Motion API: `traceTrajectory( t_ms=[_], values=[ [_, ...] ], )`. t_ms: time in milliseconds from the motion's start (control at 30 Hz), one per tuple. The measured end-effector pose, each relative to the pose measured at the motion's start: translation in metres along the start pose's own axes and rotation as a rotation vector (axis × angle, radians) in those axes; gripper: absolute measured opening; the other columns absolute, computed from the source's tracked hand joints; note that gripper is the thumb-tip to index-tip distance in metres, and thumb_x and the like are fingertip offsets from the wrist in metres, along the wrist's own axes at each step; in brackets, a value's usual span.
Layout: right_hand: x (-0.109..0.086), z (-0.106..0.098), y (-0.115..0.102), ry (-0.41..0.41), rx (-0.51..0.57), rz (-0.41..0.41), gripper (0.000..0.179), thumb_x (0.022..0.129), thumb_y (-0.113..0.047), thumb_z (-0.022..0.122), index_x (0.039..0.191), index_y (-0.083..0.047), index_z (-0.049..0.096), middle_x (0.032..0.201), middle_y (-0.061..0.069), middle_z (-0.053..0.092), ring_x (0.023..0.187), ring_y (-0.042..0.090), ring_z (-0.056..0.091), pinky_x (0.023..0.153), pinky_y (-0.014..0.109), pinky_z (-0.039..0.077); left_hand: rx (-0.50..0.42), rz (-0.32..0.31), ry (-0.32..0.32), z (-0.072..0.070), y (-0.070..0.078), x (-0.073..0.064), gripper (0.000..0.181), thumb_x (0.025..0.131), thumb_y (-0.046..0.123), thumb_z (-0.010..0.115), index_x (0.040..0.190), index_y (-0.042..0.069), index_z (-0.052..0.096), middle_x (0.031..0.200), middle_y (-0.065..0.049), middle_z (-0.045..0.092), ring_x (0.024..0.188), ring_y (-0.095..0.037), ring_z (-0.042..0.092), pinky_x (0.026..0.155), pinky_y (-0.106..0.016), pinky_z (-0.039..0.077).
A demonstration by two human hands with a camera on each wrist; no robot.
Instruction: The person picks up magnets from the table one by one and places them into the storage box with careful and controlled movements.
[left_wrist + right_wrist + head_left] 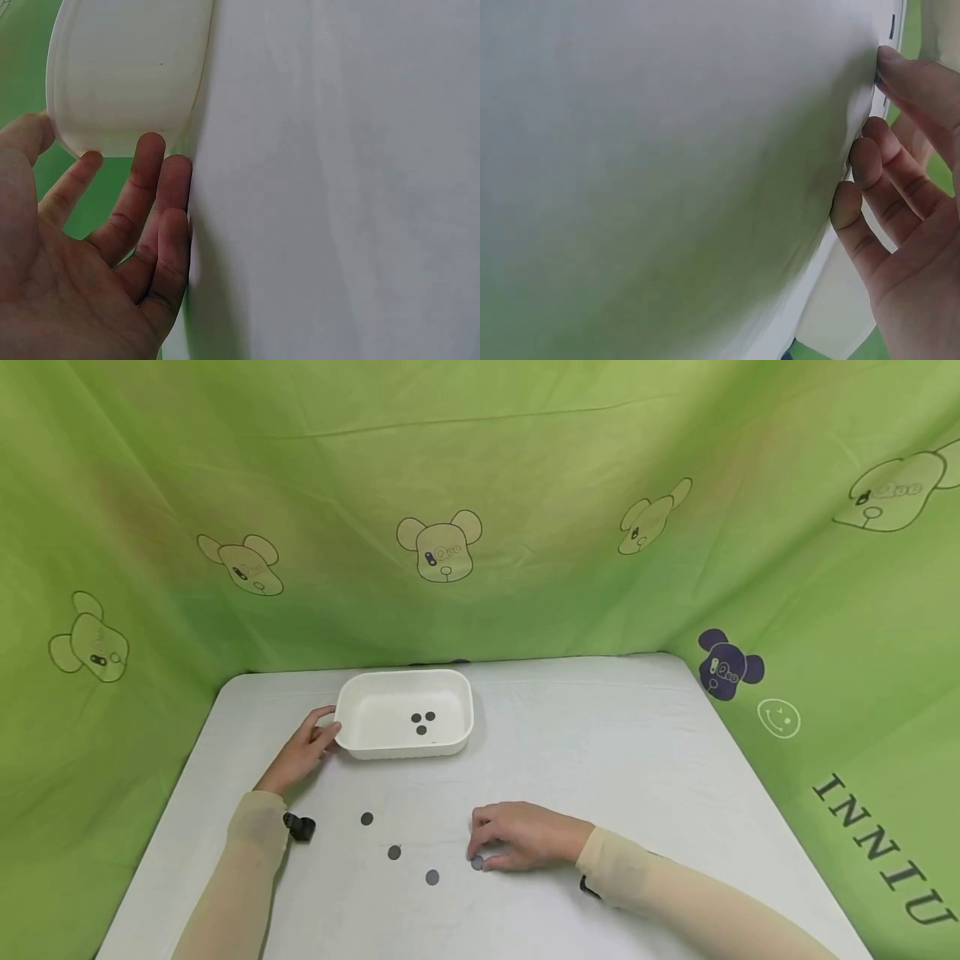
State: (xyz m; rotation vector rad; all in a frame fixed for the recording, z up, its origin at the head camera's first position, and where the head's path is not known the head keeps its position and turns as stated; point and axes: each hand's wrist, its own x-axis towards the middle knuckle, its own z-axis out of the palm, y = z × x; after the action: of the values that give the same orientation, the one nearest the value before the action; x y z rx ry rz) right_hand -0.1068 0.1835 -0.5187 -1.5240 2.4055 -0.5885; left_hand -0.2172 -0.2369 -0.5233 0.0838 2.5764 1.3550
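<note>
My right hand (pixel 521 837) pinches a grey disc (pixel 477 863), partly hidden by my fingertips, on the table (pixel 600 760). Leftward lie three loose discs (pixel 394 852). Farther, my left hand (pixel 306 752) grips the white tub (pixel 405 752), holding three dark discs (pixel 421 730); a speck (pixel 433 742) inside is too small to identify.

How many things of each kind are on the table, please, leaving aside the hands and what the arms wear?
White container: 1
Dark discs: 7 (3 in the container, 3 loose on the table, 1 between finger and thumb of the right hand)
Total: 8
</note>
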Motion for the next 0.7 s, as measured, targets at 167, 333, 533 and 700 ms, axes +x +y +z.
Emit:
traceTrajectory(
  t_ms=[167, 333, 533, 700],
  values=[
    [-0.0001, -0.0008, -0.0003, -0.004, 0.014, 0.013, 0.016, 0.098, -0.025, 0.082, 0.114, -0.026, 0.081, 0.105, -0.013, 0.064, 0.089, -0.003, 0.053, 0.086, 0.014, 0.046, -0.008, -0.012, 0.007, -0.0005, 0.0002, 0.0003, 0.064, 0.112, 0.056, 0.049, 0.166, 0.025, 0.034, 0.129, -0.021, 0.07, 0.118, -0.034, 0.065, 0.1, -0.048, 0.048],
    [0.0001, -0.0009, -0.0009, -0.003, 0.016, 0.016, 0.016, 0.098, -0.024, 0.082, 0.114, -0.026, 0.081, 0.105, -0.013, 0.064, 0.091, -0.002, 0.055, 0.088, 0.015, 0.047, -0.009, -0.015, 0.01, -0.0006, -0.0009, 0.0017, 0.062, 0.113, 0.055, 0.049, 0.166, 0.025, 0.034, 0.125, -0.019, 0.071, 0.117, -0.033, 0.064, 0.099, -0.046, 0.047],
    [0.0009, -0.0007, -0.0011, -0.005, 0.017, 0.02, 0.015, 0.098, -0.024, 0.082, 0.113, -0.026, 0.08, 0.106, -0.014, 0.064, 0.092, -0.002, 0.056, 0.089, 0.017, 0.048, -0.009, -0.017, 0.009, -0.0002, -0.0014, 0.0021, 0.062, 0.113, 0.055, 0.049, 0.165, 0.026, 0.035, 0.125, -0.018, 0.07, 0.117, -0.032, 0.063, 0.098, -0.045, 0.047],
    [0.001, -0.0005, -0.0011, -0.006, 0.015, 0.021, 0.014, 0.098, -0.023, 0.082, 0.112, -0.024, 0.078, 0.106, -0.014, 0.064, 0.094, -0.001, 0.057, 0.092, 0.017, 0.049, -0.012, -0.016, 0.011, 0.0001, -0.0014, 0.0018, 0.062, 0.113, 0.055, 0.05, 0.166, 0.026, 0.035, 0.126, -0.018, 0.07, 0.117, -0.032, 0.063, 0.099, -0.046, 0.047]
  ],
)
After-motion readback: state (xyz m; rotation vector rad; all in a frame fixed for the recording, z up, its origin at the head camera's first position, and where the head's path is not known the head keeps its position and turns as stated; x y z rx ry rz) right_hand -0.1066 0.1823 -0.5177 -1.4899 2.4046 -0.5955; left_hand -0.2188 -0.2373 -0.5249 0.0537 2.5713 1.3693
